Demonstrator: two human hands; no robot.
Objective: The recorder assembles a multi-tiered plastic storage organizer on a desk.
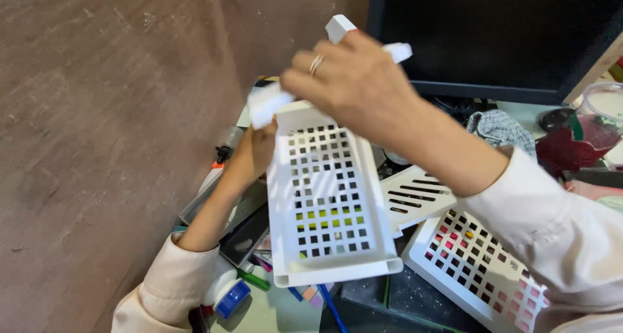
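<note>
White basket (pixel 328 197) btwn L hand (pixel 254 153) & R hand (pixel 354 80)

Brown wall (pixel 97 125), scuffed and mottled, fills the left side and runs back to a corner. Dark monitor (pixel 493 35) stands at the counter's far edge, screen black. Pale green counter (pixel 272 313) shows in a bare patch at the near edge. Light even, soft shadows.

two hands (pixel 354 80), three white perforated baskets (pixel 328 203), one dark monitor (pixel 493 35)
</note>
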